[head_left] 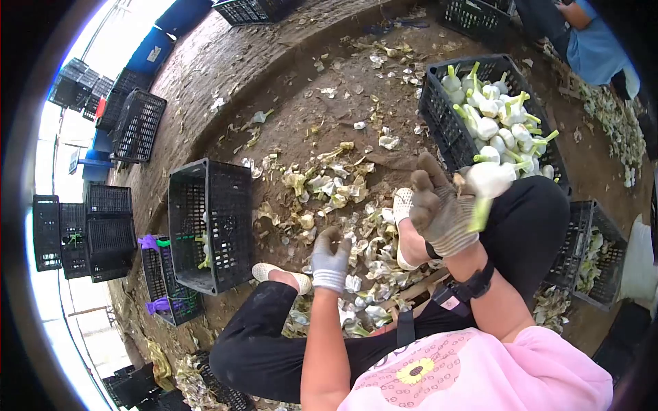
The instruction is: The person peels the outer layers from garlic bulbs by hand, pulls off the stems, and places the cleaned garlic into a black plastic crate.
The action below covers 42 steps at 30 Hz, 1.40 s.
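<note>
My right hand (pixel 444 209), in a dirty glove, has curled fingers and a blurred white garlic bulb (pixel 488 181) at its thumb side, the green stem pointing down. Part of that grip is hidden. Low over the peelings, my left hand (pixel 331 262) wears a grey-white glove; its fingers are bent and apart with nothing visible between them. Beyond my right knee stands a black crate (pixel 444 123) heaped with garlic bulbs (pixel 504 130) with cut green stems. Loose peelings (pixel 329 181) cover the ground before my feet.
A tilted black crate (pixel 229 226) stands at the left, beside a lower crate (pixel 157 281) with purple pieces. Another crate (pixel 579 253) holding scraps is at my right. More crates (pixel 89 229) are stacked at far left. A person in blue (pixel 600 51) is at upper right.
</note>
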Available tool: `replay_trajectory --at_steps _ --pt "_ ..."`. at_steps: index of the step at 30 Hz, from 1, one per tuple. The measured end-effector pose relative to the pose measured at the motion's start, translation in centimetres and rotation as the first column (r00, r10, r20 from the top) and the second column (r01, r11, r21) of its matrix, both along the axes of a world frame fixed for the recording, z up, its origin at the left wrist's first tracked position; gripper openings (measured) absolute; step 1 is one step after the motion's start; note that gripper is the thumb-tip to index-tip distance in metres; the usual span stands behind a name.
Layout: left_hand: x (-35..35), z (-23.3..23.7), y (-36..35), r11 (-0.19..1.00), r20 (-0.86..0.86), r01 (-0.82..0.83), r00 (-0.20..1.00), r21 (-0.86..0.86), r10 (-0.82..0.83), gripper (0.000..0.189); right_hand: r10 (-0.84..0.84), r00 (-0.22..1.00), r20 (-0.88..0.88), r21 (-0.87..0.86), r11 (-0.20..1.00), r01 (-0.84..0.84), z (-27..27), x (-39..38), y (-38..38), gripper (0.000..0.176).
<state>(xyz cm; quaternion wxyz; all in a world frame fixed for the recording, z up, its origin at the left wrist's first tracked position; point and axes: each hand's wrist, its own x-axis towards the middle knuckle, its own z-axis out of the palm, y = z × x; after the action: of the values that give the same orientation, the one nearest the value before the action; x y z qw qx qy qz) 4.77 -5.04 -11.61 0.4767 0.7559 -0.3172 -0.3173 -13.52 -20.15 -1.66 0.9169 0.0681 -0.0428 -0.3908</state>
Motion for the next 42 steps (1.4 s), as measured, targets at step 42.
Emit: replay_trajectory --at_steps 42 --pt "-5.0 8.5 1.2 0.982 0.614 0.163 0.786 -0.095 -0.071 0.052 0.313 0.593 -0.742 -0.124 0.805 -0.58 -8.5 3.2 5.6 0.031"
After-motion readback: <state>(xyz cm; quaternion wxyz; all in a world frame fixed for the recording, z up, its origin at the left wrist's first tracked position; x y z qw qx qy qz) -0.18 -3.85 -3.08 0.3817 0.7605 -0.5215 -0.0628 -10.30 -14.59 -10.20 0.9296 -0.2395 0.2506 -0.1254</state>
